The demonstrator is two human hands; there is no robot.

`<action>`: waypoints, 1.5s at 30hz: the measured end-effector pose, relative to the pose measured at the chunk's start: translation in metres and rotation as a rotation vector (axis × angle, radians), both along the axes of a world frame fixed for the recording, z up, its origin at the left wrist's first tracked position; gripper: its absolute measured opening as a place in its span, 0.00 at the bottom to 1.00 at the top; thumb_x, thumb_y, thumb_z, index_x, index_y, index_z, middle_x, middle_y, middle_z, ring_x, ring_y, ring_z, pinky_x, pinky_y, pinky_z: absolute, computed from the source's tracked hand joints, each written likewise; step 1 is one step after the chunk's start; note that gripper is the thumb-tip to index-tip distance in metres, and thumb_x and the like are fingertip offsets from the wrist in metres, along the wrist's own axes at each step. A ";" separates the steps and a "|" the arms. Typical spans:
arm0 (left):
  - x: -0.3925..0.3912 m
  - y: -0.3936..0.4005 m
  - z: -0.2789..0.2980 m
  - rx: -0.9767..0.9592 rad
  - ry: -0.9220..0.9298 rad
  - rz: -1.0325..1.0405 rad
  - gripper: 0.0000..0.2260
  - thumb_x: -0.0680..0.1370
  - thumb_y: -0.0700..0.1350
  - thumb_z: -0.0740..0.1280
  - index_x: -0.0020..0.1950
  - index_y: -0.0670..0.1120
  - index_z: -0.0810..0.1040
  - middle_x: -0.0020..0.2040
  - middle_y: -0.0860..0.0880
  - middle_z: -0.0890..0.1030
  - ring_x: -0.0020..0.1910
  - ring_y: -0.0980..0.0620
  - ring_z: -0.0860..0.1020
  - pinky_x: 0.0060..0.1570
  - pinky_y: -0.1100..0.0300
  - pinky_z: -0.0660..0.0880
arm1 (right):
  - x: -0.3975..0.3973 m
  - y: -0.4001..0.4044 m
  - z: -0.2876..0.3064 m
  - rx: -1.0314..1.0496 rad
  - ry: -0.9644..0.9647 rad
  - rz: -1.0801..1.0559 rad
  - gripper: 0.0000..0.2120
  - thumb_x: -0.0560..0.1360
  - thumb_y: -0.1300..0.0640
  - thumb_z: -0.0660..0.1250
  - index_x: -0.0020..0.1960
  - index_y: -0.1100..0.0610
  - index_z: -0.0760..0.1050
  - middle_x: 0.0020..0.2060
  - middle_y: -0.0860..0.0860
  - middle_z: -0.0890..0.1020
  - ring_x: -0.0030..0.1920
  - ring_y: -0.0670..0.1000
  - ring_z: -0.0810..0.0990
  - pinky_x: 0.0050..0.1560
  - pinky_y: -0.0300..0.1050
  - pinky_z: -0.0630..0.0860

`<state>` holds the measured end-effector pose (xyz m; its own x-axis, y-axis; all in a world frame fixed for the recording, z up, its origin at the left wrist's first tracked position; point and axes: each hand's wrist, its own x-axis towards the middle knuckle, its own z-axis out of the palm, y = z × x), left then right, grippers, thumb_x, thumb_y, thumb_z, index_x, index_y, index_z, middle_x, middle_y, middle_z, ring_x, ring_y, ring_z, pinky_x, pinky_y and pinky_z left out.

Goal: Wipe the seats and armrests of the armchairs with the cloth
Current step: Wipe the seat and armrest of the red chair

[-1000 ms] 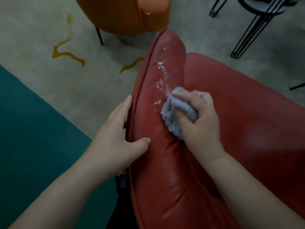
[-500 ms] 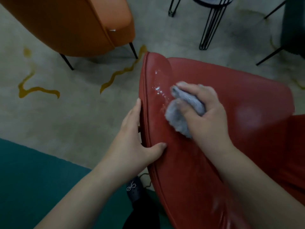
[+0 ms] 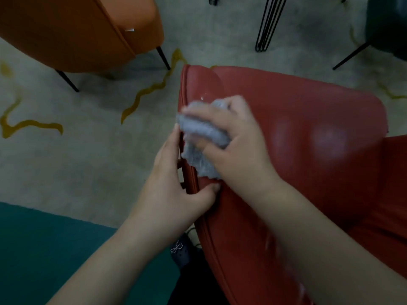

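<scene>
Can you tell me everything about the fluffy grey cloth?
The cloth is grey, fuzzy and soft-looking, bunched into a wad. The right hand grips it, fingers curled over its top, and presses it on the red armchair's armrest near the outer edge. Its lower end hangs loose. It looks blurred. The left hand holds the armrest beside it.

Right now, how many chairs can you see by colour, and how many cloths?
Red chair: 1, held at its edge by the left hand
Orange chair: 1
Dark chair: 1, only partly in view
Grey cloth: 1, gripped by the right hand
Total: 4
</scene>
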<state>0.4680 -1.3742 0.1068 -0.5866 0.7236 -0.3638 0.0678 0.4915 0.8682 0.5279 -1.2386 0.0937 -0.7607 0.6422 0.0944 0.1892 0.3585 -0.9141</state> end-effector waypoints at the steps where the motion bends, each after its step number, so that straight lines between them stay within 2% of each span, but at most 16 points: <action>1: -0.002 0.000 0.000 -0.002 0.003 -0.009 0.47 0.65 0.49 0.75 0.78 0.60 0.53 0.71 0.59 0.68 0.65 0.65 0.71 0.58 0.66 0.74 | -0.003 0.001 -0.003 -0.005 -0.023 0.002 0.15 0.72 0.53 0.71 0.58 0.43 0.78 0.52 0.49 0.72 0.53 0.44 0.76 0.55 0.31 0.72; 5: -0.011 0.005 0.002 -0.025 -0.007 0.003 0.49 0.63 0.55 0.74 0.78 0.63 0.49 0.73 0.65 0.61 0.64 0.69 0.68 0.53 0.73 0.74 | 0.007 0.029 -0.012 -0.103 -0.102 -0.178 0.13 0.74 0.63 0.69 0.56 0.51 0.80 0.54 0.56 0.75 0.50 0.37 0.77 0.51 0.23 0.68; 8: -0.018 0.014 0.004 -0.012 0.019 0.016 0.47 0.64 0.55 0.74 0.77 0.63 0.51 0.72 0.66 0.62 0.62 0.71 0.68 0.52 0.71 0.75 | -0.005 0.037 -0.005 -0.091 -0.043 -0.283 0.12 0.73 0.56 0.71 0.56 0.48 0.80 0.55 0.54 0.76 0.53 0.40 0.76 0.55 0.24 0.67; 11: -0.025 0.023 0.004 0.008 0.114 0.005 0.39 0.65 0.52 0.73 0.74 0.61 0.61 0.69 0.63 0.68 0.64 0.67 0.69 0.61 0.65 0.72 | -0.033 0.022 -0.002 0.038 -0.013 -0.025 0.15 0.70 0.48 0.72 0.56 0.42 0.79 0.52 0.49 0.73 0.55 0.47 0.76 0.58 0.37 0.73; 13: -0.028 0.027 0.004 0.003 0.137 -0.007 0.40 0.66 0.52 0.73 0.75 0.60 0.60 0.71 0.62 0.67 0.67 0.65 0.68 0.64 0.64 0.70 | -0.046 0.028 -0.009 0.008 -0.044 -0.002 0.13 0.70 0.53 0.73 0.54 0.42 0.80 0.51 0.49 0.72 0.53 0.52 0.77 0.56 0.48 0.77; 17: -0.030 0.028 0.004 -0.052 0.093 -0.005 0.45 0.66 0.54 0.73 0.77 0.62 0.52 0.75 0.62 0.60 0.71 0.60 0.64 0.67 0.51 0.70 | -0.042 0.066 -0.025 -0.124 -0.116 -0.228 0.08 0.74 0.59 0.70 0.53 0.53 0.82 0.51 0.56 0.79 0.45 0.38 0.78 0.47 0.26 0.72; 21: -0.026 0.031 0.007 -0.028 0.089 0.018 0.43 0.68 0.50 0.74 0.77 0.63 0.54 0.74 0.62 0.61 0.71 0.59 0.65 0.67 0.50 0.70 | -0.046 0.065 -0.021 -0.174 0.012 -0.242 0.06 0.73 0.52 0.71 0.50 0.50 0.82 0.43 0.54 0.82 0.37 0.39 0.80 0.38 0.28 0.74; 24: -0.025 0.037 0.005 -0.028 0.127 0.035 0.43 0.67 0.52 0.73 0.77 0.60 0.54 0.73 0.61 0.63 0.70 0.60 0.66 0.68 0.52 0.69 | -0.062 0.048 -0.017 0.014 0.068 -0.069 0.10 0.70 0.47 0.72 0.51 0.46 0.81 0.48 0.51 0.78 0.48 0.42 0.78 0.51 0.30 0.73; 26: -0.027 0.041 0.003 -0.027 0.139 0.041 0.45 0.67 0.52 0.74 0.78 0.61 0.52 0.74 0.61 0.62 0.70 0.59 0.66 0.68 0.52 0.69 | -0.058 0.052 -0.028 -0.053 0.028 -0.129 0.09 0.71 0.53 0.72 0.52 0.49 0.82 0.50 0.52 0.78 0.49 0.46 0.79 0.54 0.38 0.75; 28: -0.029 0.044 0.001 -0.040 0.140 0.057 0.47 0.67 0.52 0.75 0.77 0.64 0.48 0.74 0.65 0.58 0.71 0.62 0.64 0.68 0.57 0.67 | -0.039 0.062 -0.042 -0.270 -0.007 -0.235 0.06 0.74 0.59 0.70 0.51 0.52 0.81 0.49 0.55 0.81 0.47 0.50 0.81 0.52 0.42 0.77; 30: -0.028 0.047 0.000 -0.055 0.157 0.051 0.48 0.66 0.53 0.73 0.77 0.65 0.46 0.72 0.68 0.57 0.71 0.67 0.59 0.65 0.72 0.62 | -0.013 0.063 -0.050 -0.536 -0.070 -0.299 0.08 0.76 0.63 0.67 0.45 0.51 0.79 0.41 0.51 0.84 0.41 0.48 0.81 0.47 0.42 0.76; 32: -0.024 0.051 0.000 -0.079 0.211 0.045 0.48 0.66 0.54 0.72 0.77 0.64 0.44 0.73 0.68 0.54 0.71 0.72 0.53 0.60 0.82 0.55 | -0.002 0.063 -0.048 -0.608 -0.145 -0.302 0.08 0.77 0.64 0.66 0.43 0.52 0.78 0.35 0.48 0.82 0.37 0.45 0.80 0.44 0.41 0.76; 35: -0.016 0.058 0.000 -0.111 0.268 0.059 0.49 0.66 0.53 0.72 0.77 0.63 0.42 0.78 0.62 0.50 0.75 0.67 0.50 0.69 0.70 0.53 | -0.026 0.080 -0.027 -0.487 0.020 -0.269 0.03 0.76 0.60 0.68 0.46 0.54 0.79 0.31 0.45 0.81 0.33 0.41 0.80 0.38 0.35 0.75; 40: -0.007 0.065 -0.003 -0.144 0.345 0.126 0.50 0.65 0.51 0.72 0.78 0.59 0.43 0.78 0.59 0.54 0.76 0.61 0.54 0.73 0.57 0.58 | -0.068 0.080 -0.026 -0.137 0.045 -0.053 0.09 0.71 0.57 0.70 0.51 0.51 0.82 0.43 0.42 0.80 0.49 0.43 0.78 0.54 0.28 0.70; 42: -0.005 0.066 -0.004 -0.146 0.365 0.130 0.50 0.66 0.51 0.73 0.78 0.60 0.42 0.78 0.60 0.53 0.76 0.62 0.53 0.71 0.62 0.57 | -0.041 0.074 -0.050 -0.299 0.015 -0.147 0.08 0.73 0.58 0.69 0.51 0.48 0.81 0.47 0.49 0.83 0.52 0.46 0.79 0.59 0.39 0.73; 45: -0.004 0.067 -0.006 -0.150 0.362 0.129 0.50 0.66 0.52 0.72 0.77 0.62 0.41 0.78 0.61 0.53 0.75 0.63 0.53 0.67 0.66 0.55 | 0.022 0.059 -0.080 -0.664 -0.119 -0.277 0.09 0.76 0.63 0.66 0.43 0.49 0.79 0.39 0.50 0.83 0.42 0.49 0.81 0.48 0.46 0.76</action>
<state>0.4640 -1.3067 0.1012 -0.7787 0.5901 -0.2131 0.2848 0.6351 0.7180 0.5496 -1.1796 0.0133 -0.5426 0.7061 -0.4549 0.3038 -0.3399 -0.8900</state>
